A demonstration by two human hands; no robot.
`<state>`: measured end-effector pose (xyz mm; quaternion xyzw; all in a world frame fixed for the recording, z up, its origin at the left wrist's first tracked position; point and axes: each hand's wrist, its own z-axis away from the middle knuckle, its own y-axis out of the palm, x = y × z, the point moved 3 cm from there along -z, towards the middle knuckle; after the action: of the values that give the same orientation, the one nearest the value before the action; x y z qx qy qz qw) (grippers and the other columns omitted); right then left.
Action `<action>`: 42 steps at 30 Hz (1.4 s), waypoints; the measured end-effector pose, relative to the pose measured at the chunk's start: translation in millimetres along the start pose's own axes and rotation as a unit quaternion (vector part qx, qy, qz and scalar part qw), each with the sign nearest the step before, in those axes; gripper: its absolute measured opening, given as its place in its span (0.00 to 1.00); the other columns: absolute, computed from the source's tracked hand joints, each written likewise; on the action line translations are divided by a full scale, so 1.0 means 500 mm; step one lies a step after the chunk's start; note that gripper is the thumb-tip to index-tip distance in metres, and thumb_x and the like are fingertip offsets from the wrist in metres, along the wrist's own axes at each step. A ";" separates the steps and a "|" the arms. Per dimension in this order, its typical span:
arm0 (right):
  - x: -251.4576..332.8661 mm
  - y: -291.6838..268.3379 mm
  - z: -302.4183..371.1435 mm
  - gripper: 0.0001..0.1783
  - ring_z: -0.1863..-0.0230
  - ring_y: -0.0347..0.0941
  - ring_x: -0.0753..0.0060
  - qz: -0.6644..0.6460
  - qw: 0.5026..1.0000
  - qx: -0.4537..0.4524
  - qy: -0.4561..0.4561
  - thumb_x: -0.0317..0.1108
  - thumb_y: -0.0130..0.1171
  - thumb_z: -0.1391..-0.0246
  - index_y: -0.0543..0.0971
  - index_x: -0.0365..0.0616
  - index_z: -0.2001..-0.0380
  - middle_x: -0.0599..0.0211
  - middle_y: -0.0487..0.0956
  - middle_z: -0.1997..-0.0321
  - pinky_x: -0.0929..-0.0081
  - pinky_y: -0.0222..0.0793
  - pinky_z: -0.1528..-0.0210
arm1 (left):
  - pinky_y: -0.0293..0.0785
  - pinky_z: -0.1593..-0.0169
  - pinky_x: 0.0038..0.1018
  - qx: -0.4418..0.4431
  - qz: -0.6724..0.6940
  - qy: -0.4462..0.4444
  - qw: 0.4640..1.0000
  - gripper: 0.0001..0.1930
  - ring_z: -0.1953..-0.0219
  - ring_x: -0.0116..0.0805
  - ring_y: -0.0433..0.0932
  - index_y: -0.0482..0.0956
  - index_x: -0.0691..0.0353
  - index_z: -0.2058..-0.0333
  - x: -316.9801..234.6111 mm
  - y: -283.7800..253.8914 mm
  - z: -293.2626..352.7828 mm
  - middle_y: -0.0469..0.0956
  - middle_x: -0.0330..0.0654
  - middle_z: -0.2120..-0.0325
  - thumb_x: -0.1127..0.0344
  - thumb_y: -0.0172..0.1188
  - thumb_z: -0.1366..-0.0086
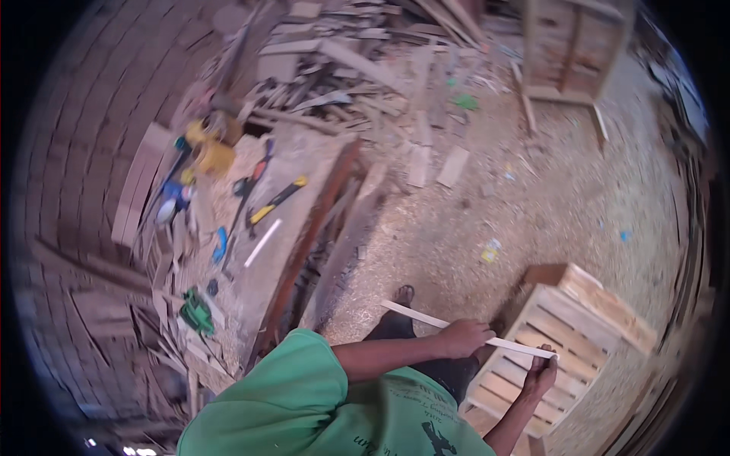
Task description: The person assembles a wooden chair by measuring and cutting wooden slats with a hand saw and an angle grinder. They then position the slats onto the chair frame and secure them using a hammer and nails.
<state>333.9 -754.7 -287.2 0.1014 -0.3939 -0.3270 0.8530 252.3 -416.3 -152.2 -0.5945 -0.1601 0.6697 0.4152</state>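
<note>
A long, thin strip of pale wood [517, 347] is held across the front of my body, slanting down from left to right. My left hand [465, 339] is closed round it near the middle. At its right end, my right hand [541, 371] grips the tip between fingers and thumb. Beyond and below the right hand stands a slatted wooden crate-like frame [566, 327], whose slats lie partly behind the strip and my hands.
To the left is a workbench [304, 163] carrying a yellow-and-black hammer-like tool [277, 201], a short white strip [263, 242] and a green tool [197, 310]. Scrap wood [327, 68] is heaped at the back. Another wooden frame [570, 53] stands far right on the shavings-covered floor.
</note>
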 end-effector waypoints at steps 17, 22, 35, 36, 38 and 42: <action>-0.242 0.651 0.535 0.35 0.51 0.85 0.62 0.463 0.850 0.250 -0.017 0.19 0.58 0.30 0.64 0.38 0.23 0.52 0.79 0.34 0.66 0.87 0.50 | 0.65 0.32 0.53 -0.481 -0.149 -0.488 0.713 0.20 0.41 0.52 0.73 0.87 0.54 0.48 0.610 -0.268 1.070 0.79 0.48 0.51 0.71 0.64 0.39; -0.182 0.791 0.515 0.19 0.57 0.76 0.71 0.481 0.813 0.307 -0.112 0.34 0.57 0.25 0.78 0.42 0.35 0.64 0.77 0.52 0.71 0.76 0.58 | 0.60 0.26 0.55 -0.491 -0.106 -0.578 0.643 0.23 0.39 0.51 0.74 0.87 0.46 0.45 0.647 -0.245 1.163 0.77 0.46 0.48 0.72 0.65 0.41; -0.291 1.171 1.032 0.25 0.40 0.75 0.71 0.262 0.704 0.660 0.000 0.34 0.67 0.30 0.77 0.44 0.32 0.71 0.83 0.45 0.66 0.69 0.41 | 0.61 0.26 0.58 -0.595 -0.102 -0.583 0.544 0.33 0.33 0.61 0.69 0.75 0.55 0.31 0.539 -0.157 1.185 0.71 0.58 0.35 0.70 0.62 0.37; -0.303 1.184 1.096 0.25 0.38 0.75 0.69 0.242 0.683 0.689 0.009 0.33 0.68 0.31 0.77 0.46 0.34 0.71 0.83 0.45 0.65 0.69 0.40 | 0.64 0.30 0.59 -0.623 -0.127 -0.570 0.520 0.29 0.35 0.63 0.70 0.77 0.59 0.35 0.517 -0.137 1.201 0.72 0.59 0.38 0.68 0.63 0.36; -0.344 1.203 1.224 0.24 0.36 0.75 0.66 0.202 0.642 0.739 0.035 0.33 0.70 0.33 0.78 0.49 0.36 0.71 0.83 0.44 0.63 0.70 0.39 | 0.65 0.31 0.59 -0.653 -0.078 -0.590 0.469 0.25 0.38 0.64 0.71 0.78 0.59 0.39 0.460 -0.086 1.244 0.73 0.60 0.41 0.67 0.63 0.36; -0.471 1.203 1.428 0.21 0.48 0.73 0.66 0.152 0.565 0.808 0.073 0.33 0.68 0.32 0.78 0.49 0.39 0.75 0.80 0.52 0.67 0.70 0.51 | 0.69 0.42 0.56 -0.649 -0.003 -0.690 0.321 0.14 0.47 0.64 0.73 0.78 0.62 0.51 0.339 0.117 1.351 0.75 0.59 0.51 0.66 0.64 0.33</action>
<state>-18.0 -83.7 306.8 0.7104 -0.4395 0.2708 0.4783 -388.0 -136.5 -142.5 0.0019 -0.7739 0.5202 -0.3611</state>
